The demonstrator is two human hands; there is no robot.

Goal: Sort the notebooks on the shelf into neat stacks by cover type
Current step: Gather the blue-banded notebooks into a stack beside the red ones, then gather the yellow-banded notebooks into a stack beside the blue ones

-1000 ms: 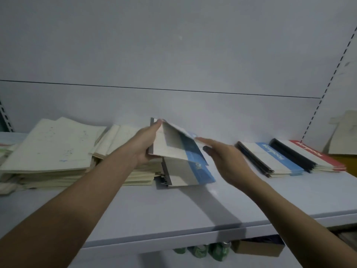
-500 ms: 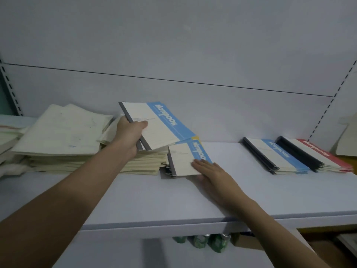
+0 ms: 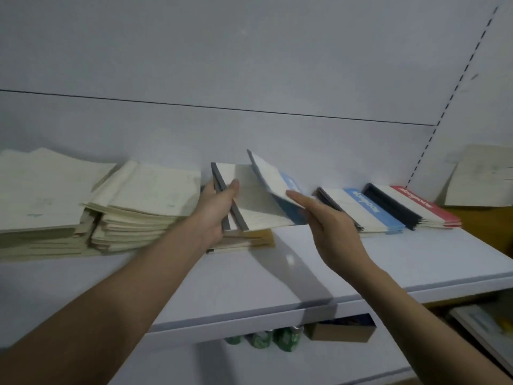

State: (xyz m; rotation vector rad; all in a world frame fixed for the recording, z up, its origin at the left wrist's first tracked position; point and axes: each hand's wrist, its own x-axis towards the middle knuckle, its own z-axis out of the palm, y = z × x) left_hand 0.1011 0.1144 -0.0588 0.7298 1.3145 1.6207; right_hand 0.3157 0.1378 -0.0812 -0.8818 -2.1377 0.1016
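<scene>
Two notebooks sat in our left hand, gripped at their spines above the shelf — our right hand, fingers straight, touched the top one's lifted blue-striped cover.

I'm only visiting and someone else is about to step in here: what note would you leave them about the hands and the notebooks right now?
Left hand grips blue-band notebooks by their dark spines.
Right hand is open, fingers touching the top raised cover.
Done: blue-band stack and red-band stack lie neat on the shelf.
Left: place the held notebooks, then tidy the loose cream piles.
</scene>
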